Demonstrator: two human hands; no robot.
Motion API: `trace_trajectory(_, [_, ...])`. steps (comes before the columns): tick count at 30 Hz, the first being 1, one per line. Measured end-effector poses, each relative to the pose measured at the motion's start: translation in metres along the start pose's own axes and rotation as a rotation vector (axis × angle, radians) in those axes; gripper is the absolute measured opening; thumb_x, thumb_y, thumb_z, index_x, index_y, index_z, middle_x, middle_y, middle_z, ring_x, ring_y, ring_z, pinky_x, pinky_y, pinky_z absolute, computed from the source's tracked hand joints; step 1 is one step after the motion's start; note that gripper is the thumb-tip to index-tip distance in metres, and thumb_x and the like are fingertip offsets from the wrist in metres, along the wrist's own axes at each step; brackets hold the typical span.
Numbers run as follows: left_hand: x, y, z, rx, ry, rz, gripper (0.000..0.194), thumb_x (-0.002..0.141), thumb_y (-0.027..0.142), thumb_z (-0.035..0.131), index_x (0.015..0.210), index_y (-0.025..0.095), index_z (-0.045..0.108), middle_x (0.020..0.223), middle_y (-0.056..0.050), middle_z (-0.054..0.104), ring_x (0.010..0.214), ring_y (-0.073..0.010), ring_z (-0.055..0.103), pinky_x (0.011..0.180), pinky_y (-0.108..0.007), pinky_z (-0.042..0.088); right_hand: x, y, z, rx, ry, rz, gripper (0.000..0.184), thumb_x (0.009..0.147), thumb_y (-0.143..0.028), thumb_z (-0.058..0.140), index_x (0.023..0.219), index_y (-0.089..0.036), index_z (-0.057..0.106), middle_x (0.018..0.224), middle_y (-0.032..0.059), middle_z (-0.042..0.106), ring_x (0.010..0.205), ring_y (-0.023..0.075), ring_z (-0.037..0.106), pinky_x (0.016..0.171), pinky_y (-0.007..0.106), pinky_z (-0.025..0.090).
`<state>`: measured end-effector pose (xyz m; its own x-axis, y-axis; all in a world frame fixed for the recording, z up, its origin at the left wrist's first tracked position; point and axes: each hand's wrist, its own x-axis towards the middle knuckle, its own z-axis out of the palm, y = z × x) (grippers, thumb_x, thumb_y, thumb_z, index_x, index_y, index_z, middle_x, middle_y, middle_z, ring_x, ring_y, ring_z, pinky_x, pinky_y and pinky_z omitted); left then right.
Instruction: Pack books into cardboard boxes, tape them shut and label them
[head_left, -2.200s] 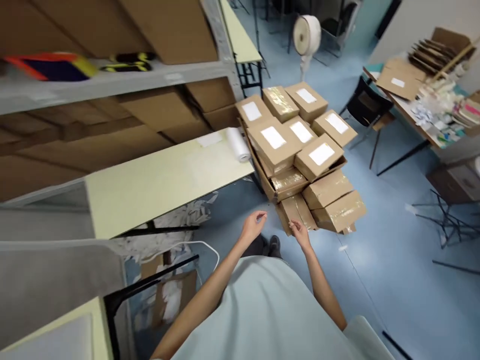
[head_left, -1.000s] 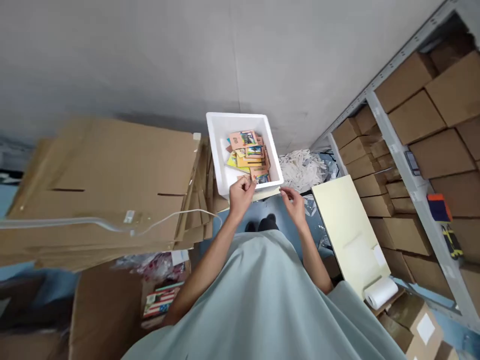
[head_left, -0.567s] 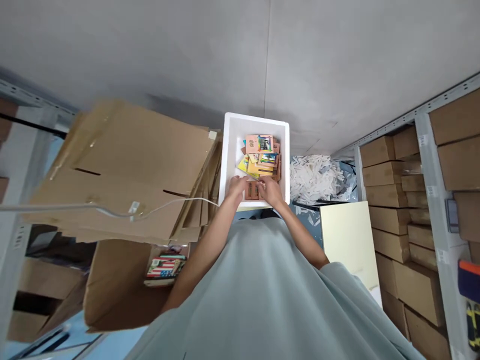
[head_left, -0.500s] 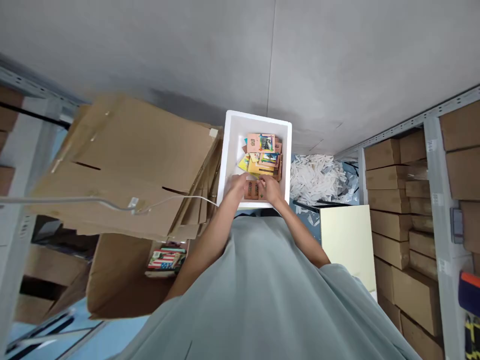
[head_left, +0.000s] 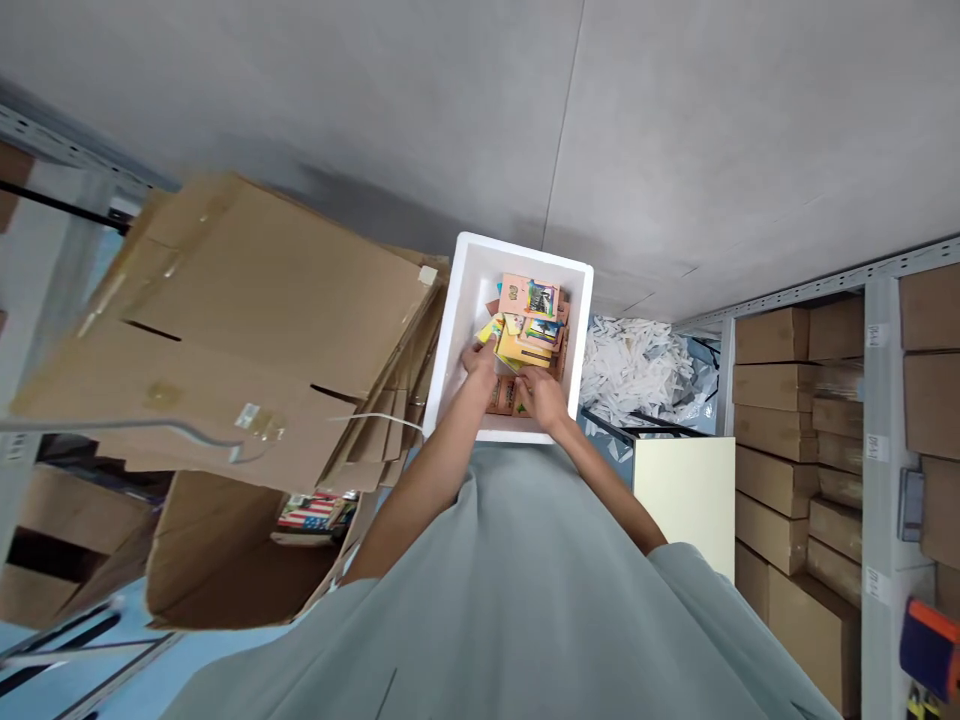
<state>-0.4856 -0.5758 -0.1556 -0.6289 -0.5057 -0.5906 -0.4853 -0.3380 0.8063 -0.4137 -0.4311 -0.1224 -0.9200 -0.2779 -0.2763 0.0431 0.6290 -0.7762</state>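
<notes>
A white foam box in front of me holds a loose pile of small printed cards or booklets. My left hand is inside its left half, fingers closed on the edge of a yellow booklet. Lower down on the right, my right hand has its fingers curled together over brown booklets near the box's front wall; what its fingertips grip is hidden. Beyond the hands lie a pink booklet with a picture and an orange-yellow one, overlapping each other.
Flattened cardboard leans in a stack on the left. Below it an open carton contains books. On the right are shredded white paper, a cream panel and shelves of brown cartons. A grey wall stands ahead.
My left hand has moved away from me, from the brown booklets up to the yellow one. My right hand has stayed near the brown booklets. The view has shifted slightly.
</notes>
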Motion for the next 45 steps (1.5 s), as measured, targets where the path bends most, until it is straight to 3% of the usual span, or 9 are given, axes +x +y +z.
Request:
trace_trajectory(5, [-0.025, 0.027, -0.007, 0.154, 0.08, 0.093, 0.025, 0.089, 0.033, 0.079, 0.098, 0.022, 0.058, 0.096, -0.003, 0.068, 0.094, -0.0185, 0.067, 0.085, -0.028, 0.058, 0.011, -0.013, -0.018, 0.015, 0.11, 0.026, 0.028, 0.112, -0.034, 0.057, 0.13, -0.023, 0.075, 0.136, 0.0129, 0.077, 0.134, 0.0311, 0.071, 0.126, 0.047, 0.051])
trace_trajectory(9, [-0.063, 0.074, -0.028, 0.45, 0.024, 0.517, 0.026, 0.092, 0.036, 0.081, 0.101, 0.023, 0.061, 0.109, -0.005, 0.066, 0.105, -0.0221, 0.069, 0.099, -0.032, 0.057, 0.011, -0.025, -0.035, 0.085, 0.204, 0.009, 0.035, 0.114, -0.044, 0.055, 0.131, -0.021, 0.074, 0.135, 0.0142, 0.078, 0.132, 0.0315, 0.074, 0.123, 0.047, 0.054])
trace_trajectory(12, [-0.082, 0.108, -0.043, 0.395, -0.009, 0.69, 0.029, 0.095, 0.042, 0.082, 0.105, 0.023, 0.062, 0.115, -0.006, 0.066, 0.106, -0.0211, 0.07, 0.096, -0.03, 0.058, 0.009, -0.034, -0.039, 0.247, 0.254, 0.088, 0.046, 0.114, -0.059, 0.054, 0.134, -0.021, 0.071, 0.128, 0.013, 0.081, 0.122, 0.03, 0.08, 0.111, 0.044, 0.062])
trace_trajectory(15, [-0.079, 0.115, -0.048, 0.073, -0.063, 0.577, 0.042, 0.093, 0.054, 0.084, 0.107, 0.021, 0.061, 0.112, -0.005, 0.07, 0.099, -0.0189, 0.073, 0.088, -0.029, 0.061, 0.011, -0.043, -0.036, 0.544, 0.28, 0.158, 0.062, 0.107, -0.072, 0.059, 0.143, -0.021, 0.063, 0.129, 0.0122, 0.081, 0.121, 0.0285, 0.08, 0.1, 0.041, 0.068])
trace_trajectory(19, [-0.058, 0.079, -0.044, -0.236, -0.218, 0.232, 0.056, 0.083, 0.061, 0.093, 0.105, 0.019, 0.063, 0.112, -0.009, 0.076, 0.102, -0.0221, 0.077, 0.093, -0.037, 0.065, 0.02, -0.044, -0.031, 0.781, 0.438, 0.135, 0.078, 0.086, -0.066, 0.089, 0.143, -0.022, 0.058, 0.139, 0.0141, 0.079, 0.124, 0.0279, 0.078, 0.103, 0.04, 0.068])
trace_trajectory(26, [-0.042, 0.016, -0.042, -0.085, -0.146, -0.132, 0.041, 0.083, 0.02, 0.093, 0.116, 0.018, 0.069, 0.117, -0.011, 0.078, 0.111, -0.0252, 0.08, 0.095, -0.042, 0.07, 0.042, -0.036, -0.032, 0.23, 0.297, 0.453, 0.029, 0.1, -0.031, 0.076, 0.126, -0.019, 0.068, 0.136, 0.0162, 0.082, 0.126, 0.0304, 0.079, 0.108, 0.042, 0.063])
trace_trajectory(36, [-0.048, 0.026, -0.062, -0.074, -0.259, -0.103, 0.046, 0.082, 0.009, 0.089, 0.126, 0.013, 0.074, 0.127, -0.015, 0.079, 0.115, -0.028, 0.081, 0.097, -0.046, 0.072, 0.026, -0.057, -0.025, -0.065, 0.203, 0.524, 0.034, 0.112, -0.029, 0.059, 0.142, -0.013, 0.064, 0.139, 0.0215, 0.08, 0.126, 0.0347, 0.079, 0.109, 0.043, 0.061])
trace_trajectory(40, [-0.056, 0.043, -0.077, -0.135, -0.309, -0.023, 0.055, 0.081, 0.021, 0.096, 0.132, 0.016, 0.075, 0.142, -0.016, 0.075, 0.119, -0.0311, 0.08, 0.098, -0.049, 0.072, 0.01, -0.064, -0.026, 0.184, 0.314, 0.364, 0.038, 0.108, -0.04, 0.066, 0.14, -0.018, 0.068, 0.138, 0.0156, 0.082, 0.129, 0.0304, 0.078, 0.112, 0.044, 0.062])
trace_trajectory(45, [-0.084, 0.063, -0.1, -0.129, -0.474, 0.122, 0.076, 0.08, 0.047, 0.1, 0.145, 0.02, 0.072, 0.151, -0.017, 0.072, 0.13, -0.0353, 0.076, 0.099, -0.046, 0.071, -0.033, -0.081, -0.025, 0.661, 0.519, 0.12, 0.075, 0.094, -0.067, 0.078, 0.151, -0.02, 0.067, 0.14, 0.0143, 0.082, 0.121, 0.0312, 0.082, 0.105, 0.047, 0.069])
